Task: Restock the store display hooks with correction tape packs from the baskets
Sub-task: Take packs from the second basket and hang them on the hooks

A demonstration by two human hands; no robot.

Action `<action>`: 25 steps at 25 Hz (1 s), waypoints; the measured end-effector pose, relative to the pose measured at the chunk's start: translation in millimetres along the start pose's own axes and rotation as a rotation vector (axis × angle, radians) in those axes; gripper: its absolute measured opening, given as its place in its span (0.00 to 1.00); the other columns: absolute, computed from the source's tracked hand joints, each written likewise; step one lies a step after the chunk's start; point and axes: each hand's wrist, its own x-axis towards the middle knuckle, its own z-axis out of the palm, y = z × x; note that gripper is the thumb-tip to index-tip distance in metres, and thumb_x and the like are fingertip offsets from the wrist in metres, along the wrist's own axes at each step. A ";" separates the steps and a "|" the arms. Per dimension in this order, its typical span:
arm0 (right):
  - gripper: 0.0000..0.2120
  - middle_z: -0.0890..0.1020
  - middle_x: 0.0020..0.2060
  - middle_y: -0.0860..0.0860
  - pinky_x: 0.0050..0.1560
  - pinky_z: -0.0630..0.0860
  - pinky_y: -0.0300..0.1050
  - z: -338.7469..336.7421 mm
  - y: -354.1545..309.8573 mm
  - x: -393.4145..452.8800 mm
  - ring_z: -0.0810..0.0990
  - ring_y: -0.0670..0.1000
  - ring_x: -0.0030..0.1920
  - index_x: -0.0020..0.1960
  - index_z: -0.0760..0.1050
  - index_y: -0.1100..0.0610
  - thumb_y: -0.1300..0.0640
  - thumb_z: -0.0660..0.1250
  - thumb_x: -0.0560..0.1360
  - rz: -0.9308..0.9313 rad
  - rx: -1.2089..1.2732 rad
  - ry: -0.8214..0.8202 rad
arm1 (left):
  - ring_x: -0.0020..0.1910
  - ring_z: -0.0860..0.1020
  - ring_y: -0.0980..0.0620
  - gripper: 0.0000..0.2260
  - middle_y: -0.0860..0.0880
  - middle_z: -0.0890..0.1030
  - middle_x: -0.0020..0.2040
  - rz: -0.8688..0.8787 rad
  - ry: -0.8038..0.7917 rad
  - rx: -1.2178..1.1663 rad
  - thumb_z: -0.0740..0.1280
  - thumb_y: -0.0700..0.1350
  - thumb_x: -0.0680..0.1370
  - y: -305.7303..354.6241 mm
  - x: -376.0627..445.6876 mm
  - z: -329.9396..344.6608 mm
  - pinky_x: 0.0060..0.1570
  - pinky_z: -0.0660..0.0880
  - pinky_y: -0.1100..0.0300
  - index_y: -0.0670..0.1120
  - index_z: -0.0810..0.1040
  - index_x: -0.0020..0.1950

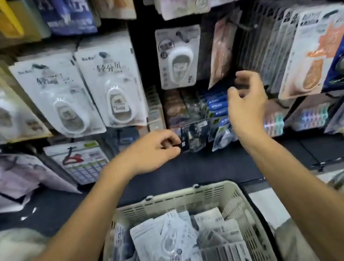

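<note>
A beige plastic basket (pixel 243 207) sits low in front of me, filled with several white correction tape packs (pixel 169 240). My left hand (pixel 154 151) reaches forward at mid-height and pinches the edge of a dark blister pack (pixel 195 136) that hangs on a low hook. My right hand (pixel 246 104) is raised a little higher to the right, fingers loosely curved and holding nothing, just under a tilted orange-brown pack (pixel 221 51). White correction tape packs (pixel 111 83) hang on the display hooks at left and centre.
The wall is dense with hanging packs: a white one with an orange figure (pixel 312 50) at right, blue-labelled packs (pixel 216 104) behind my right hand, a calculator pack (pixel 80 161) at lower left. A dark ledge (pixel 196 171) runs between the display and the basket.
</note>
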 end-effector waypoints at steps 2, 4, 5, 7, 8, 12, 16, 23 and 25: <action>0.07 0.78 0.40 0.39 0.38 0.72 0.45 19.2 20.6 -62.1 0.74 0.42 0.35 0.50 0.73 0.49 0.60 0.62 0.75 -0.025 0.020 -0.011 | 0.51 0.78 0.49 0.13 0.54 0.79 0.50 -0.105 -0.287 0.319 0.69 0.48 0.81 -26.3 -7.2 8.6 0.53 0.73 0.58 0.48 0.78 0.65; 0.05 0.80 0.35 0.43 0.38 0.69 0.45 40.9 60.4 -151.0 0.74 0.46 0.34 0.45 0.75 0.52 0.60 0.62 0.72 -0.029 -0.176 -0.340 | 0.60 0.77 0.47 0.16 0.51 0.78 0.59 -0.271 -0.495 0.491 0.68 0.50 0.81 -77.5 -44.7 39.8 0.55 0.71 0.60 0.48 0.77 0.68; 0.05 0.82 0.39 0.46 0.41 0.71 0.46 48.4 84.6 -199.9 0.77 0.48 0.39 0.46 0.76 0.53 0.60 0.63 0.72 -0.037 -0.301 -0.622 | 0.64 0.76 0.47 0.17 0.49 0.77 0.64 -0.362 -0.575 0.519 0.67 0.50 0.81 -106.7 -71.8 60.8 0.58 0.70 0.60 0.48 0.77 0.68; 0.09 0.85 0.51 0.53 0.52 0.77 0.48 46.3 128.0 -280.7 0.81 0.55 0.52 0.56 0.78 0.54 0.57 0.66 0.76 0.013 -0.579 -1.352 | 0.66 0.75 0.46 0.16 0.48 0.76 0.69 -0.493 -0.700 0.529 0.67 0.49 0.81 -161.1 -124.9 101.7 0.62 0.72 0.59 0.48 0.76 0.68; 0.13 0.83 0.57 0.53 0.56 0.77 0.48 37.3 149.9 -306.1 0.81 0.57 0.57 0.61 0.77 0.53 0.55 0.68 0.77 0.041 -0.727 -1.679 | 0.67 0.75 0.45 0.16 0.47 0.76 0.70 -0.524 -0.747 0.540 0.67 0.49 0.81 -180.6 -145.1 116.6 0.63 0.73 0.58 0.47 0.76 0.67; 0.27 0.78 0.65 0.57 0.56 0.76 0.47 6.5 202.1 -322.0 0.78 0.57 0.62 0.68 0.74 0.57 0.54 0.76 0.72 0.140 -1.124 -1.959 | 0.61 0.78 0.45 0.09 0.46 0.79 0.65 -0.605 -0.730 0.503 0.68 0.48 0.79 -215.2 -176.9 130.0 0.59 0.77 0.55 0.48 0.77 0.58; 0.29 0.78 0.64 0.56 0.53 0.76 0.46 3.2 208.2 -335.8 0.78 0.56 0.61 0.67 0.75 0.59 0.53 0.79 0.70 0.171 -1.191 -2.149 | 0.60 0.79 0.45 0.15 0.47 0.78 0.64 -0.629 -0.725 0.426 0.67 0.50 0.80 -226.0 -175.2 136.4 0.57 0.75 0.58 0.51 0.75 0.67; 0.07 0.82 0.33 0.39 0.37 0.71 0.36 49.3 135.0 -276.6 0.78 0.42 0.37 0.43 0.84 0.51 0.62 0.78 0.70 0.273 -0.448 -1.999 | 0.51 0.83 0.47 0.28 0.45 0.85 0.55 -0.860 -0.471 -0.369 0.53 0.65 0.83 -209.7 -154.2 148.6 0.50 0.76 0.59 0.45 0.82 0.61; 0.10 0.82 0.33 0.42 0.38 0.72 0.33 53.2 112.6 -265.9 0.77 0.40 0.34 0.38 0.82 0.51 0.65 0.77 0.69 0.358 -0.056 -1.687 | 0.42 0.86 0.49 0.31 0.44 0.87 0.48 -0.900 -0.532 -0.726 0.56 0.70 0.76 -199.0 -152.6 147.5 0.39 0.79 0.61 0.45 0.84 0.54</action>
